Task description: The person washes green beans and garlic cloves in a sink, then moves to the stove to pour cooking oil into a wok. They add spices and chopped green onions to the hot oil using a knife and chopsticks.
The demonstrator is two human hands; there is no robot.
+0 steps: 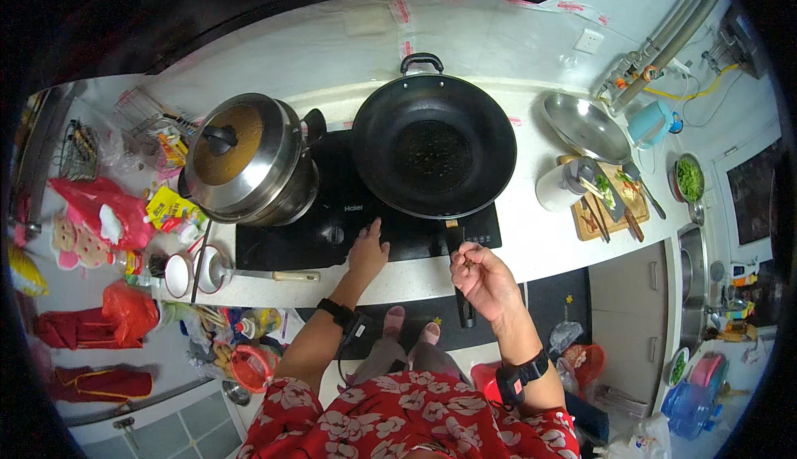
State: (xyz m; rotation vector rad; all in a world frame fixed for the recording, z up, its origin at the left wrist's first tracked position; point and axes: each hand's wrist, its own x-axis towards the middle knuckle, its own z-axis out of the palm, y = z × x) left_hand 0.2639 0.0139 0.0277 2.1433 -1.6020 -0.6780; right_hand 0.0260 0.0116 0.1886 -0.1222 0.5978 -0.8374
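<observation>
A black wok (pixel 436 141) sits on the right side of a black Haier cooktop (pixel 283 247), with a little liquid and some bubbles at its bottom. My left hand (pixel 367 255) is over the cooktop's front edge, empty, its index finger stretched toward the wok and its thumb apart. Above the wok's long handle (pixel 466 309), my right hand (pixel 489 288) is turned palm up. Its curled fingers pinch small brown bits (pixel 469 265), too small to identify, perhaps dried spices. To the left stands a lidded steel pot (pixel 296 194).
A steel lid (pixel 588 126) leans at the back right. Before it are a white container (pixel 556 190) and a cutting board (pixel 585 230) bearing a knife, chopsticks and chopped vegetables. A spatula (pixel 296 276) rests across white bowls (pixel 179 275) at the left front.
</observation>
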